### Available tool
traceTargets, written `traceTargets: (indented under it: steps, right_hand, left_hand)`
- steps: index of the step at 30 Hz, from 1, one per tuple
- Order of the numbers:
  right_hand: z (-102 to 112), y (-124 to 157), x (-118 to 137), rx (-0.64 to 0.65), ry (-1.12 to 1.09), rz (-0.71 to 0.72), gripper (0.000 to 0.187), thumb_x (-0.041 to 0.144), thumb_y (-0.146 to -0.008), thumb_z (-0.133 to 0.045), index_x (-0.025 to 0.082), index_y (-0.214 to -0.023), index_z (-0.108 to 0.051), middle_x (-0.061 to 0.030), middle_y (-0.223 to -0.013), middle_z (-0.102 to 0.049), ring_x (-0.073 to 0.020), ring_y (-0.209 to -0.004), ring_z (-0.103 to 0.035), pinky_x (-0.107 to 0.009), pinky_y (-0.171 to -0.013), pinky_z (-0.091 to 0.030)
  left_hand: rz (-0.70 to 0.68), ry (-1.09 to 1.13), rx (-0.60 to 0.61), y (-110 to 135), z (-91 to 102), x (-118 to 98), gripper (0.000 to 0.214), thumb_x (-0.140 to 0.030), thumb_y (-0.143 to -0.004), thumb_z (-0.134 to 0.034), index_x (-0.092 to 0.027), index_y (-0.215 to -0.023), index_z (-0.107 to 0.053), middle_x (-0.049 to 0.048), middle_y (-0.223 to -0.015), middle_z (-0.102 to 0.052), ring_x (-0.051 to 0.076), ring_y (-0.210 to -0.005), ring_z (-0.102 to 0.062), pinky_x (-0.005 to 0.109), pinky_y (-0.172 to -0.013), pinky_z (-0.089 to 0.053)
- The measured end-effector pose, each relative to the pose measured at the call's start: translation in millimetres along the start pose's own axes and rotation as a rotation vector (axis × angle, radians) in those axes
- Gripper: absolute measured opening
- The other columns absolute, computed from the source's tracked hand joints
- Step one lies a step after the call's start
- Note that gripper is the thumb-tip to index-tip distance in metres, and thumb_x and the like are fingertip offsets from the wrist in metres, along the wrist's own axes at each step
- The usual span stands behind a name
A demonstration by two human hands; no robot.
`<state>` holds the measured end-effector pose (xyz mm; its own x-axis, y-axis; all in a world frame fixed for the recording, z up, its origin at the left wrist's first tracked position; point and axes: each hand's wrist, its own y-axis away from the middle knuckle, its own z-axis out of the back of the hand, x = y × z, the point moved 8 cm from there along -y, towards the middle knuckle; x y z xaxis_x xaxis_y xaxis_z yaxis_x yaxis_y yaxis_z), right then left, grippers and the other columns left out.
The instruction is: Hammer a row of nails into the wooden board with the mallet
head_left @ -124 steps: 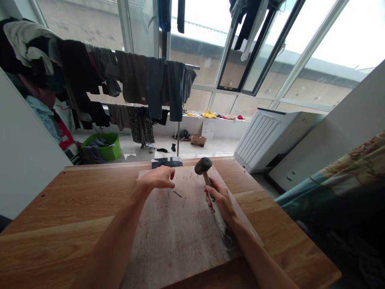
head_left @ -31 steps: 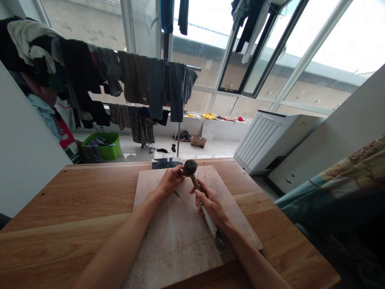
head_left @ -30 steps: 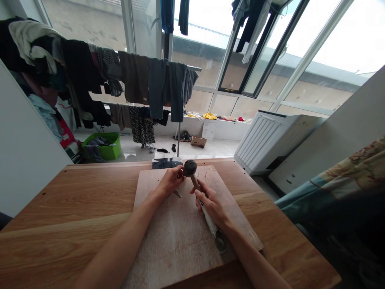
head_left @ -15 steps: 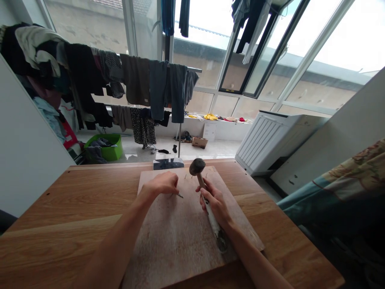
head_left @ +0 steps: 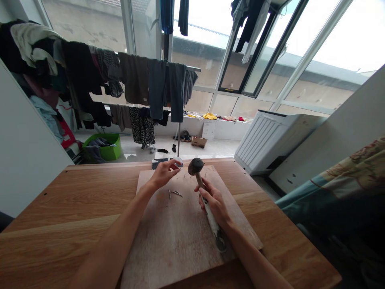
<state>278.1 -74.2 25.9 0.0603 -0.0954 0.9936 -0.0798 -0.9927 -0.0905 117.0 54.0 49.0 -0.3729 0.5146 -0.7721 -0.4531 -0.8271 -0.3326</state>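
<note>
My right hand [head_left: 214,200] is wrapped round the pale, worn handle of a hammer [head_left: 197,166]. Its dark, rounded head points up and away from me, above the board. My left hand [head_left: 165,173] is raised over the far left part of the wooden board [head_left: 177,237]. Its thumb and forefinger curl toward each other; anything small between them is too fine to make out. Below that hand, a few loose nails [head_left: 177,193] lie on the board. Thin nails [head_left: 184,176] stand upright near its far edge, partly behind the hammer head.
The board lies on a wood-grain table [head_left: 75,200]. A flat dark-and-white object [head_left: 156,162] sits at the table's far edge. Beyond are a clothes rack with hanging laundry [head_left: 135,78], a green basket [head_left: 111,150] and a white ridged appliance [head_left: 258,140]. A curtain [head_left: 327,180] hangs at right.
My left hand has lifted from the loose nails and moved toward the far edge, uncovering them. My right hand and the hammer have hardly moved.
</note>
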Motion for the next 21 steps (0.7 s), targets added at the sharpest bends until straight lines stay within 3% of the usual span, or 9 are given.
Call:
traceTargets:
  steps: [5,10,14,21]
  right_hand:
    - [-1,2,3,0.007,-0.01,0.01,0.04,0.042,-0.084,-0.063,0.018,-0.116,-0.058,-0.0013,-0.088,-0.059,-0.0051,-0.043,-0.044,-0.02,-0.034,-0.035]
    - [-3,2,3,0.013,-0.022,0.004,0.035,0.041,-0.086,-0.062,0.017,-0.112,-0.06,0.0002,-0.078,-0.059,-0.0059,-0.042,-0.042,-0.021,-0.034,-0.034]
    - [-6,-3,9,0.005,-0.032,0.008,0.036,0.04,-0.084,-0.062,0.018,-0.113,-0.059,-0.0014,-0.086,-0.06,-0.0051,-0.042,-0.044,-0.02,-0.033,-0.034]
    - [-31,-13,14,0.041,-0.044,0.015,0.039,0.038,-0.084,-0.061,0.019,-0.118,-0.059,-0.0008,-0.091,-0.06,-0.0037,-0.041,-0.045,-0.018,-0.032,-0.036]
  left_hand:
    - [0.076,0.169,-0.01,4,-10.7,26,0.02,-0.036,-0.077,-0.067,-0.018,-0.086,-0.07,0.0054,-0.083,-0.075,0.018,-0.079,-0.07,0.028,-0.075,-0.055]
    - [0.059,0.185,0.048,8,-13.3,24,0.018,-0.033,-0.076,-0.068,-0.017,-0.085,-0.068,0.0056,-0.083,-0.076,0.018,-0.08,-0.07,0.028,-0.075,-0.054]
    - [0.039,0.099,0.07,10,-14.1,22,0.015,-0.028,-0.077,-0.065,-0.017,-0.087,-0.069,0.0039,-0.083,-0.075,0.016,-0.076,-0.068,0.026,-0.071,-0.052]
    - [0.068,0.06,0.021,11,-11.5,27,0.02,-0.031,-0.075,-0.07,-0.017,-0.089,-0.07,0.002,-0.077,-0.073,0.013,-0.066,-0.061,0.023,-0.063,-0.048]
